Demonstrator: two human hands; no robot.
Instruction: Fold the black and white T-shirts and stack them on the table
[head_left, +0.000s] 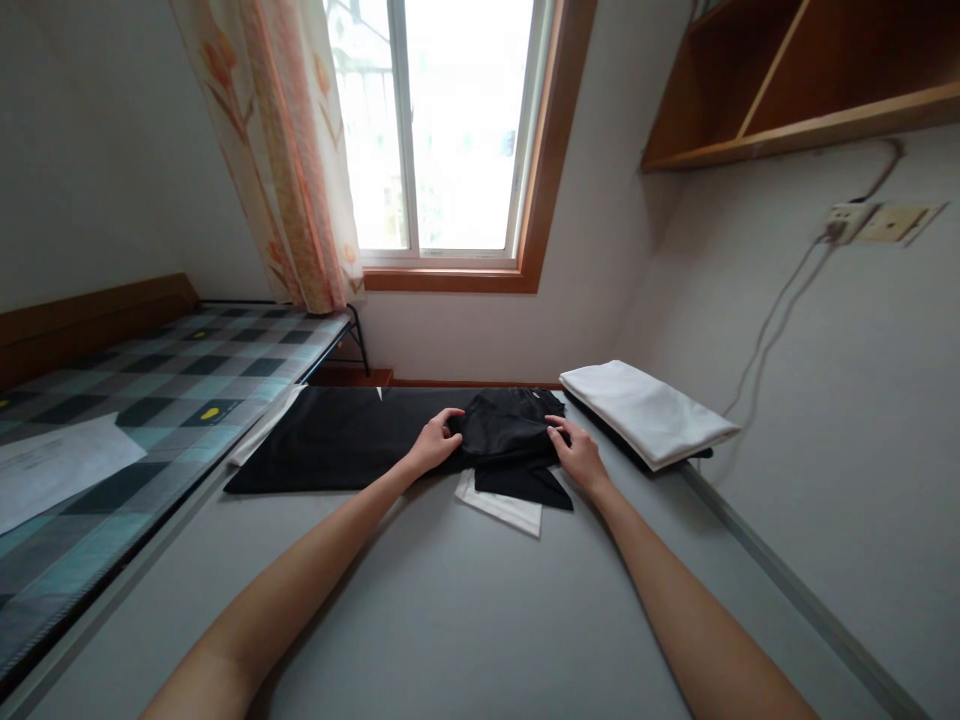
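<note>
In the head view, a bunched black cloth (506,425) is held at both sides by two bare hands over the far part of a pale grey table (465,620). Its left edge is pinched between the thumb and fingers of the left hand (437,443); its right edge is gripped by the fingertips of the right hand (579,453). The right end of a long black fabric (352,440), spread flat toward the left, is overlapped by the bunched piece. Below the hands, a black flap (525,485) is seen with a white strip (502,507) jutting from under it. To the right, a folded white cloth (645,410) is stacked on dark material near the table's edge. At left, a bed (247,350) is covered in a checked pattern, with a sheet of paper (64,465) laid on it. The scene is lit by a bright window (465,130), flanked by a flowered curtain (292,150). A wooden shelf (720,150) is mounted at upper right, above a wall socket (851,218) into which cords (765,325) are plugged.
</note>
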